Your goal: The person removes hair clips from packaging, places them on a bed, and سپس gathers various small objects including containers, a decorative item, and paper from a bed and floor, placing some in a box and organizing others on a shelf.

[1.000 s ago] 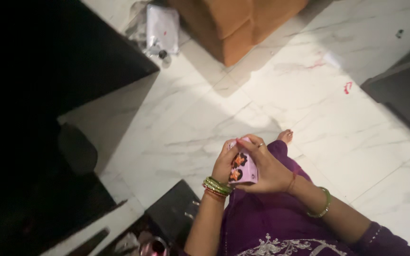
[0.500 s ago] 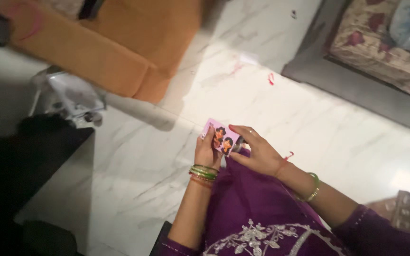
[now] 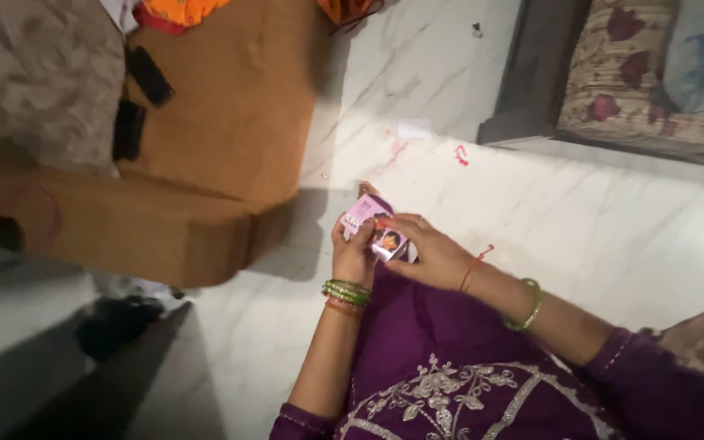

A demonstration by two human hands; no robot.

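The brown sofa (image 3: 230,122) is cut off at the top and left edges. The left hand (image 3: 354,257) grips a small pink packet (image 3: 375,231) from below, its fingers curled close. The right hand (image 3: 432,257) covers the packet's right end, fingertips pinching it above the purple lap (image 3: 442,334).

Just one view here, a head cam looking steeply down from the person's own head onto their lap and the marble floor (image 3: 613,236) (so it's tilted a bit). Hands sit close, near the middle of the frame. An orange-brown sofa (image 3: 230,122) fills the far left, a patterned mattress (image 3: 653,81) far right.
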